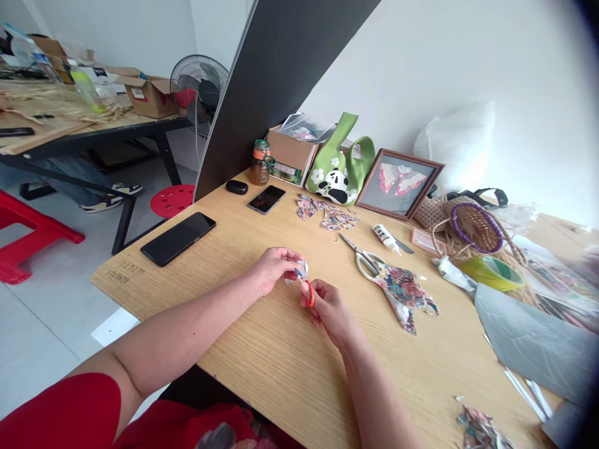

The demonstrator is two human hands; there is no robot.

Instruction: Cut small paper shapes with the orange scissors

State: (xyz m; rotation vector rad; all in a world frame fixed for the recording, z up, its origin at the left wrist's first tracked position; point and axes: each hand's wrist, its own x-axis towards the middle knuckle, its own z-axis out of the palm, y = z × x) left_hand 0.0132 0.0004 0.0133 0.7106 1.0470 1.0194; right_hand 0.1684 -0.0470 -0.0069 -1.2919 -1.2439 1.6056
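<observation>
My left hand (274,267) pinches a small piece of patterned fabric (301,270) just above the wooden table (262,349). My right hand (330,308) grips small orange-handled scissors (309,293), whose tip meets the fabric piece. Both hands hover over the middle of the table, close together. The scissor blades are mostly hidden by the fabric and my fingers.
White-handled scissors (365,257) and a floral fabric scrap (405,293) lie to the right. Cut floral pieces (327,213), a glue bottle (386,239), two phones (178,238) (266,199), a green panda bag (339,168), a framed picture (400,183) and woven baskets (472,227) stand farther back.
</observation>
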